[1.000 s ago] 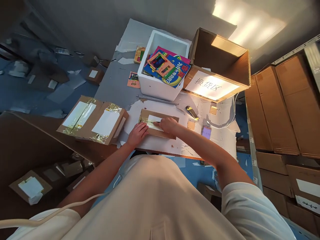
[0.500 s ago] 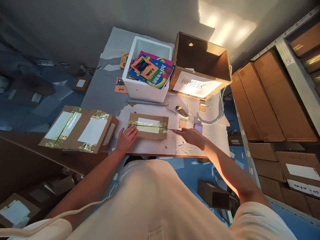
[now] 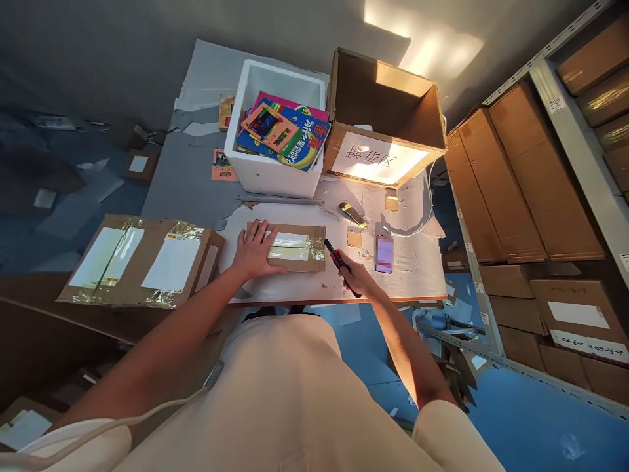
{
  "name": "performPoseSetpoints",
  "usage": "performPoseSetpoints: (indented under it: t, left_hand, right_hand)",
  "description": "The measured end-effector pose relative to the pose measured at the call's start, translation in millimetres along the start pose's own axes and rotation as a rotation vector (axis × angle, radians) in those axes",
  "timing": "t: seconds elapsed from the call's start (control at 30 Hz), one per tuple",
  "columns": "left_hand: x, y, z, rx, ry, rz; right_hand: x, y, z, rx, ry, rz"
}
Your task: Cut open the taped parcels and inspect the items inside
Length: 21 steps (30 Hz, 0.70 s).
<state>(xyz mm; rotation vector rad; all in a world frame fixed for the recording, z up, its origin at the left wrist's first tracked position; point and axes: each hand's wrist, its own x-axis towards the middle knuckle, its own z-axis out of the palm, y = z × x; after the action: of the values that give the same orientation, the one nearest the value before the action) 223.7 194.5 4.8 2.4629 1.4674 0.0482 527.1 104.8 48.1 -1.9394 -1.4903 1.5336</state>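
A small cardboard box (image 3: 301,265) lies flat before me, with a white label and clear tape over its top. My left hand (image 3: 255,253) rests on its left end, fingers spread and thumb along the near side. Just off the box's right end, my right hand (image 3: 358,276) is closed around a black and red utility knife (image 3: 336,255). The knife slants up and left, its tip close to the box's edge. Whether the blade is out is too small to tell. Beyond it lies a yellow and black box cutter (image 3: 352,215). A phone (image 3: 384,254) with its screen lit lies right of my right hand.
At the back of the table (image 3: 171,177) stands a white foam box (image 3: 275,178) with several books (image 3: 287,137). Beside it is an open cardboard box (image 3: 339,149) with a paper sign. A larger taped parcel (image 3: 132,262) sits left. Shelves with cartons (image 3: 535,177) line the right.
My left hand has moved up from the box's near left edge onto its top, fingers spreading. My right hand has tilted the knife, tip upward. The whole view has shifted slightly.
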Motion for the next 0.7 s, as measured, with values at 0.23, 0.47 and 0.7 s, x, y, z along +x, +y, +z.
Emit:
performPoseSetpoints:
  t: [0.23,0.47,0.7]
  left_hand:
    - [-2.4,3.8,-2.6,-0.046,-0.009,-0.068]
    - [-2.2,4.7,-2.2,-0.051,-0.015,-0.071]
    - [-2.2,6.0,-1.0,-0.061,-0.025,-0.076]
  right_hand:
    - [-12.0,-48.3,-1.4,-0.728,-0.001,-0.009]
    - [-23.4,-58.6,13.5,-0.777,-0.004,0.112]
    - [-32.3,-53.4,39.8,-0.761,0.015,0.167]
